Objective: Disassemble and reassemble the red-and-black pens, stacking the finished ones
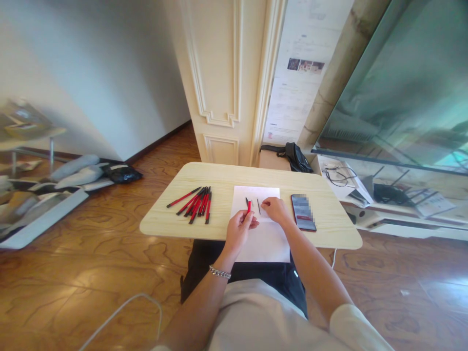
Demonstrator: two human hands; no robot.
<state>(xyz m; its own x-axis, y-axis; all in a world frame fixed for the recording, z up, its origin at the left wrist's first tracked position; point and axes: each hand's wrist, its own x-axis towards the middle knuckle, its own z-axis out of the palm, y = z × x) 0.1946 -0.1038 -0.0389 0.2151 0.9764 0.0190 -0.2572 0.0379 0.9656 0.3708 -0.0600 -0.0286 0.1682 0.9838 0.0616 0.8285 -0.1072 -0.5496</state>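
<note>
My left hand (241, 226) is closed around a red pen barrel (249, 206), held upright over a sheet of white paper (265, 246). A small black piece (246, 200) shows just beside the barrel's top; whether it is joined to it I cannot tell. On the paper lies a thin black pen refill (258, 206), between my two hands. My right hand (274, 209) rests over the sheet's right side with its fingertips pinched together; anything in them is too small to make out. A pile of red and black pens (197, 202) lies on the table to the left.
The pale wooden table (164, 222) has rounded corners. A phone (303, 212) lies right of the paper. Behind the table are a black bag (297, 157) and a cream panelled door (219, 73). A white cable (124, 309) runs over the floor at left.
</note>
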